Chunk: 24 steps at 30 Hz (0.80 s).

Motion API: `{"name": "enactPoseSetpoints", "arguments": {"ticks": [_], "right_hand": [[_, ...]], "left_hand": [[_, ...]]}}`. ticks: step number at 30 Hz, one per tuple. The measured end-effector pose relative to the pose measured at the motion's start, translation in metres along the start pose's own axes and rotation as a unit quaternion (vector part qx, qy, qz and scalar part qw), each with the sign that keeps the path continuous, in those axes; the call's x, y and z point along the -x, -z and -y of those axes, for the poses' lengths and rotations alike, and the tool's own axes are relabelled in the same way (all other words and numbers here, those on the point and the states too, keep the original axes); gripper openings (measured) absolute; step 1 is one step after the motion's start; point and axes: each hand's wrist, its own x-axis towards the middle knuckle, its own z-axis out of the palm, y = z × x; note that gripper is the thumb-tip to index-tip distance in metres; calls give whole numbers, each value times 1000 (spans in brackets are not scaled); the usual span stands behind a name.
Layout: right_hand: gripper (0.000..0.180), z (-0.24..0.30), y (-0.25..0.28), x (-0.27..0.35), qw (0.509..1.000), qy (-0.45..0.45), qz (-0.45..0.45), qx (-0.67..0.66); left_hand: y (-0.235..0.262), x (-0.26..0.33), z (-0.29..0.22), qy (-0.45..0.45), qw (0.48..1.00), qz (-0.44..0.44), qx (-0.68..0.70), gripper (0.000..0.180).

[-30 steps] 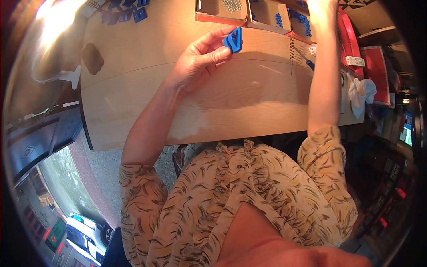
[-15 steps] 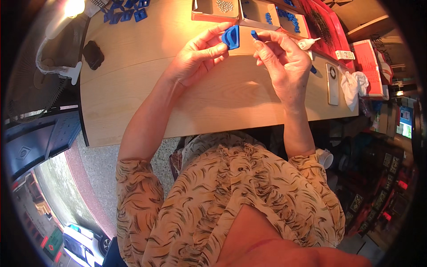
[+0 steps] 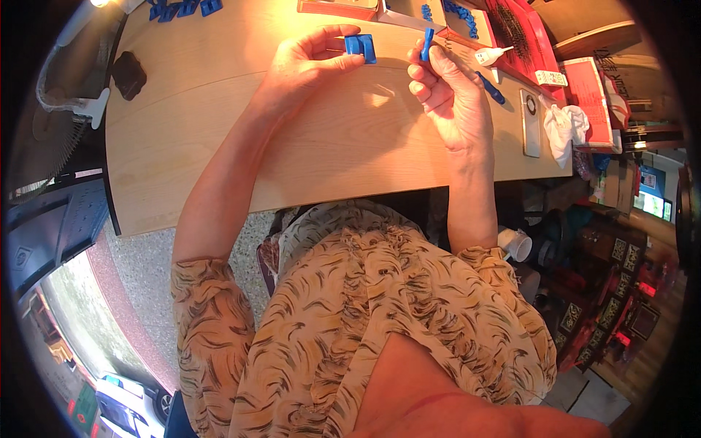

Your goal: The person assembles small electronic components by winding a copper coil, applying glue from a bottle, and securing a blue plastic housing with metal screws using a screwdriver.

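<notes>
Our right hand point(image 3: 460, 102) has drawn a little away from the left hand point(image 3: 303, 64), and the narrow blue plastic piece point(image 3: 426, 45) it carries now stands almost upright. Our left hand has turned the blue plastic housing point(image 3: 359, 48), so we see more of its side than of its opening. Both are held in the air over the wooden surface point(image 3: 343, 131), clearly apart from each other.

We have the left fingers closed around the near side of the housing, thumb below and index finger above. Our right thumb and index finger pinch the narrow piece, while the other fingers curl loosely.

Just right of this hand we see a white nozzle bottle point(image 3: 487, 57) and a blue-handled tool point(image 3: 493, 90). Beyond lie a red tray point(image 3: 548, 55) of dark springs point(image 3: 510, 31) and small blue parts point(image 3: 464, 22) in an open box point(image 3: 460, 36). Farther right, a phone point(image 3: 531, 128) rests near a crumpled white cloth point(image 3: 561, 133).
</notes>
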Motion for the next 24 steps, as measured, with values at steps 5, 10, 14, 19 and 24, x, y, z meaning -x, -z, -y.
{"name": "enactPoseSetpoints", "arguments": {"ticks": [5,10,14,19,24], "right_hand": [[20,-4,-7,1,998,11,-53,32],[18,-19,-1,-2,988,71,-62,118],[17,-34,-4,5,936,146,-60,316],[16,-49,3,4,932,108,-43,342],[16,-62,7,4,908,89,-56,406]], "left_hand": [[0,2,1,-25,998,-6,-64,43],[-1,3,-2,26,989,-19,-143,49],[-4,2,7,-48,938,-63,-339,46],[-5,2,11,-180,823,-102,-529,35],[4,3,28,-234,844,-111,-470,15]]}}
